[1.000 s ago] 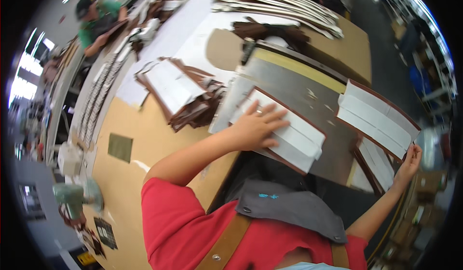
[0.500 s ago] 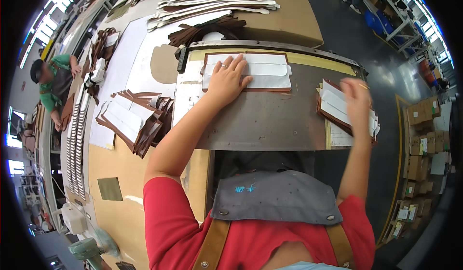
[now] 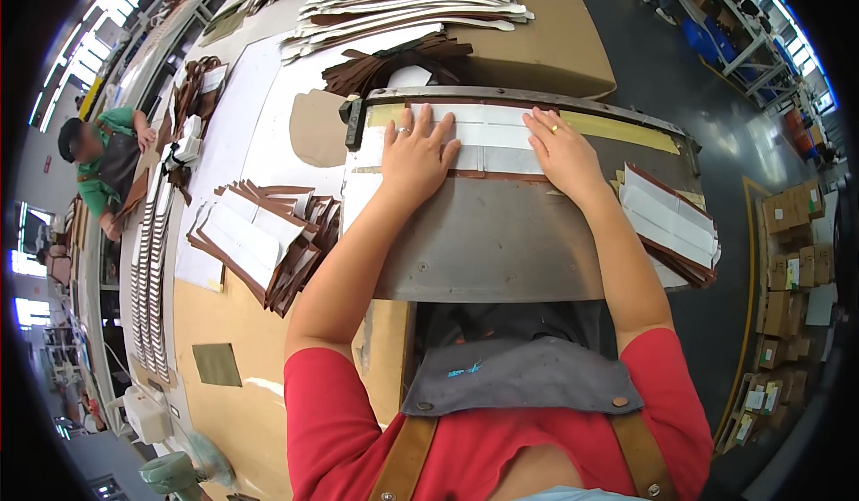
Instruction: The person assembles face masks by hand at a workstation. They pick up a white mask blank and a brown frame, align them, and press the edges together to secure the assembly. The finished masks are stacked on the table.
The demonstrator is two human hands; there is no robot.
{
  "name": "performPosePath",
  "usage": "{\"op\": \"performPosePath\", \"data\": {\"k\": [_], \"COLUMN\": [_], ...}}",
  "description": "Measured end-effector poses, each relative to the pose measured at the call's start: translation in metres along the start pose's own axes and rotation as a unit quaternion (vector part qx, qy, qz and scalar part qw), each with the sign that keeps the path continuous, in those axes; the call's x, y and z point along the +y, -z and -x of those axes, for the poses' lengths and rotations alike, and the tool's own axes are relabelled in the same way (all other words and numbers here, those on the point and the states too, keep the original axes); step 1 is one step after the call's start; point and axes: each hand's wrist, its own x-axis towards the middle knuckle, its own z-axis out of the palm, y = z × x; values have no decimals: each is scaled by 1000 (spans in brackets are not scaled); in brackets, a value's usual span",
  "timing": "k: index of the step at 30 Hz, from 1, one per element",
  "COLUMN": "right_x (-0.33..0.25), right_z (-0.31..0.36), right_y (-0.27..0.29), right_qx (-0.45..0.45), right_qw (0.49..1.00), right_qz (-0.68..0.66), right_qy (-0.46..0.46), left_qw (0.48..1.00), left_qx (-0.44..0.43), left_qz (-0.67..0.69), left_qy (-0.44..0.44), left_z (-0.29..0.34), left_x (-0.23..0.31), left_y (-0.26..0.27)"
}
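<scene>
A flat brown leather piece with white backing [image 3: 492, 134] lies along the far edge of a grey metal plate [image 3: 483, 250]. My left hand [image 3: 414, 163] rests on its left end, fingers spread and stretched out. Over the right end lies my right hand [image 3: 567, 159], its fingers straight and fairly close together. Neither hand grips anything; the ends of the piece are partly hidden under them. To the right, past my right forearm, a stack of similar brown and white pieces [image 3: 669, 219] sits on the plate's edge. Another fanned pile of such pieces [image 3: 246, 233] is at the left.
A metal bar [image 3: 528, 100] runs along the plate's far edge, above a yellow strip [image 3: 626, 131]. Behind stand a cardboard box [image 3: 546, 49] and bundled long strips [image 3: 412, 9]. A co-worker in green [image 3: 112, 157] works at the far left. Boxes [image 3: 787, 215] line the right aisle.
My right hand has left the right stack and come left onto the piece's right end. My left hand stays on the left end. The whole view has shifted slightly.
</scene>
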Motion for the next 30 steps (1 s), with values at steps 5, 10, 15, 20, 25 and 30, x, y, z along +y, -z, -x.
{"op": "performPosePath", "data": {"k": [5,10,15,20,25,30], "right_x": [-5,-5,-12,-18,-21,-23], "right_z": [-6,-11,-5,-4,-3,-2], "right_y": [-5,-8,4,14,20,18], "right_qx": [16,40,56,40,23,18], "right_qw": [1000,998,997,998,999,999], "right_qz": [-4,16,-27,-40,-30,-4], "right_qy": [23,43,44,33,31,33], "left_qw": [1000,1000,999,999,999,1000], "left_qx": [-18,-11,30,34,35,26], "left_qz": [-1,25,19,7,-3,-7], "left_qy": [16,13,5,-5,-15,-11], "left_z": [-1,-5,-4,-4,-3,-2], "left_x": [-8,-12,-12,-11,-8,-7], "left_y": [11,5,7,11,13,16]}}
